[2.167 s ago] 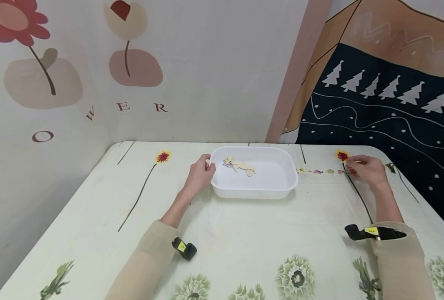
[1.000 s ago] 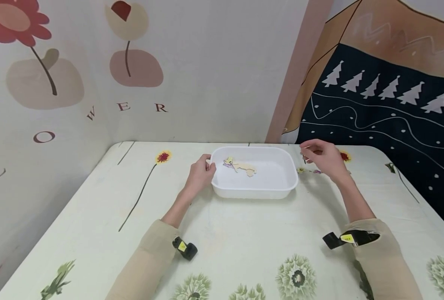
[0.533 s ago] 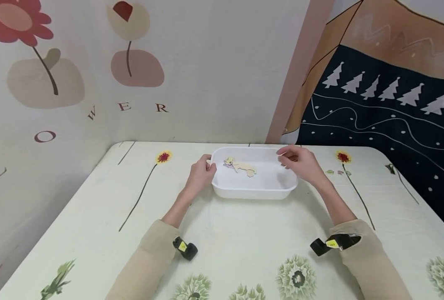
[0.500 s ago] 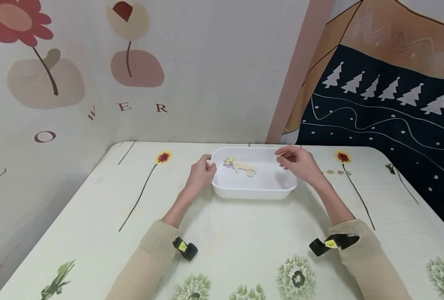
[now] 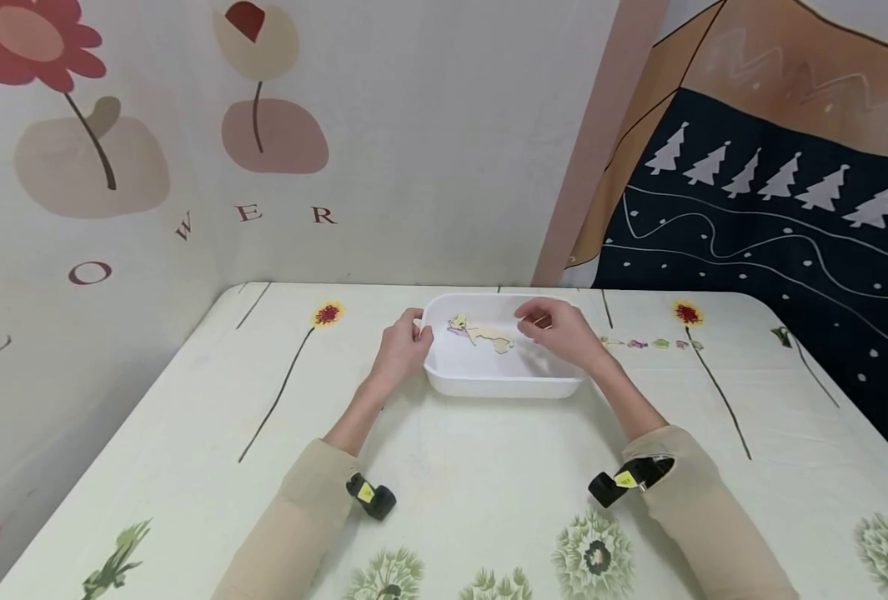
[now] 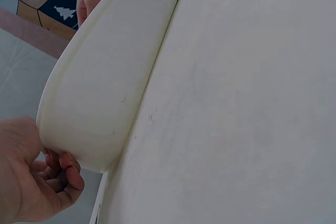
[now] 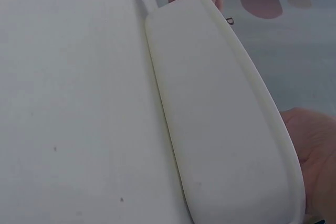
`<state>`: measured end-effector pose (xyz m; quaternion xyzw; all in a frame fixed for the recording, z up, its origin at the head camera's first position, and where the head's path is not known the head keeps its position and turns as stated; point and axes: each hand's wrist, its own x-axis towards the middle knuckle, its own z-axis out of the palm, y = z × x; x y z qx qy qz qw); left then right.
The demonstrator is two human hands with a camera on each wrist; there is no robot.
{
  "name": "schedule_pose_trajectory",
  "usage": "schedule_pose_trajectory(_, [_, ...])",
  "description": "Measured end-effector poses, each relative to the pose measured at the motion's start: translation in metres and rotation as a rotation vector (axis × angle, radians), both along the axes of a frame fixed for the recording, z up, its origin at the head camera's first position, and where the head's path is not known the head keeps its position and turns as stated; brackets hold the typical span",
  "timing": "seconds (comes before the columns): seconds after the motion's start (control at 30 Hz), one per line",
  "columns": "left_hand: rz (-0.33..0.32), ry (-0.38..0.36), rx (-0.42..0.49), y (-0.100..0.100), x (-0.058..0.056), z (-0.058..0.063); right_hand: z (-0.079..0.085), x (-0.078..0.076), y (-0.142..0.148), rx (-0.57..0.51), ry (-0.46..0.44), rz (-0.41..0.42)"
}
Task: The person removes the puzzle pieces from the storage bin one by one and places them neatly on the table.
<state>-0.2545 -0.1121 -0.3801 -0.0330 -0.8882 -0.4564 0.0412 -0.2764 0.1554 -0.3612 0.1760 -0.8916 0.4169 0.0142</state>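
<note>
A white plastic tray (image 5: pixel 499 387) stands on the table. My left hand (image 5: pixel 402 343) grips its left rim, fingers curled at the edge in the left wrist view. In the tray, a pale yellow flat cut-out shape (image 5: pixel 481 332) has a yellow and purple left end. Over the tray's right half, my right hand (image 5: pixel 561 330) is bent with thumb and fingertips together, pinching what looks like a small thin light piece, too small to identify. The right wrist view hides its fingertips behind the tray wall. Right of the tray, several small coloured pieces (image 5: pixel 660 343) lie in a row.
A pale cloth with printed flowers (image 5: pixel 328 314) and dandelions covers the table (image 5: pixel 444 500). Behind it hang a light wall cloth (image 5: pixel 413 167) with lettering and a dark cloth (image 5: pixel 759 225) with tree prints. Each sleeve carries a black wrist camera (image 5: pixel 371 497).
My right hand has moved left from the row of small pieces, across the tray's right rim, and is now over the tray. The left hand has stayed on the left rim.
</note>
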Motion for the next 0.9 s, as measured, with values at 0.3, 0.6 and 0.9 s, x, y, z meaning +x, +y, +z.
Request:
schedule_pose_trajectory(0.3, [-0.001,-0.004,0.011,0.001,0.000,-0.001,-0.006,-0.013,-0.017,0.089,-0.068,0.026])
schedule_pose_trajectory(0.6, [0.001,0.006,0.005,0.000,0.000,0.000,-0.006,-0.022,-0.030,0.168,-0.094,0.077])
schedule_pose_trajectory(0.9, [0.001,-0.006,0.010,0.001,0.000,0.000,-0.011,-0.026,-0.035,0.233,-0.086,0.100])
